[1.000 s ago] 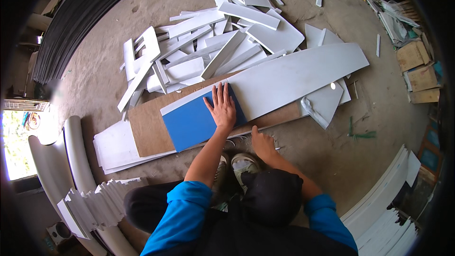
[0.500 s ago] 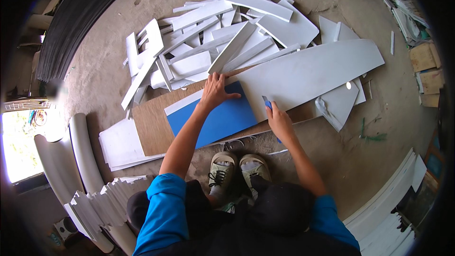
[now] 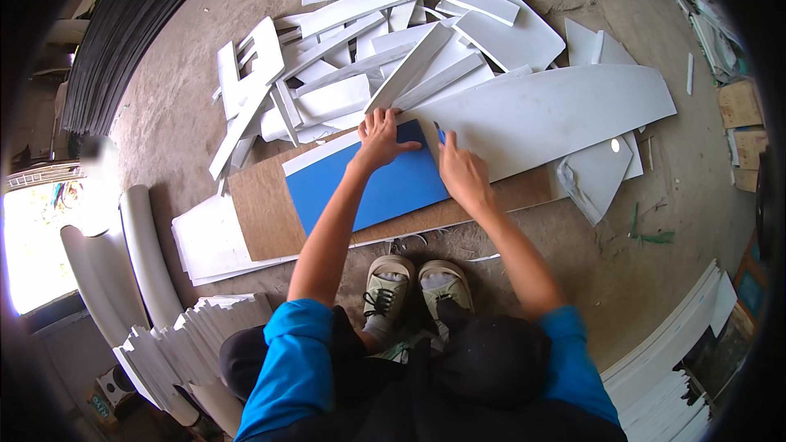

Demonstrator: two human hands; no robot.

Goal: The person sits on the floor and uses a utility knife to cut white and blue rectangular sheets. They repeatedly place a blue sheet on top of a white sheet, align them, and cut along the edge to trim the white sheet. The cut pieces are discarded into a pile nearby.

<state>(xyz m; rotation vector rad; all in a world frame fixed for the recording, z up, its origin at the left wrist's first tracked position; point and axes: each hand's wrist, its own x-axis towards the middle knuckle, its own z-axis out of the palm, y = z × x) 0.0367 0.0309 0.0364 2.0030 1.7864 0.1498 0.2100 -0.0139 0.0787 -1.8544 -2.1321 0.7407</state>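
My left hand (image 3: 379, 141) lies with spread fingers on a blue rectangular sheet (image 3: 344, 188), pressing it down over a long white panel (image 3: 557, 110). A white strip runs along the sheet's far edge. In my right hand (image 3: 463, 168) is a blue-handled utility knife (image 3: 440, 133), closed in the fingers. Its tip is at the sheet's right edge, near the far corner; the blade itself is hard to make out. Under sheet and panel lies a brown wooden board (image 3: 258, 213), with more white sheets (image 3: 205, 241) showing beneath its left end.
Beyond the board is a heap of white offcuts (image 3: 352, 57). White rolled sheets (image 3: 147, 254) and stacked white strips (image 3: 192, 344) stand at the left. Long white panels (image 3: 671, 344) lie at the lower right. My shoes (image 3: 389, 286) are close to the board's near edge.
My right hand with the utility knife has moved away from me and left, up along the blue sheet's right edge. My left hand stays on the sheet. The view has shifted slightly.
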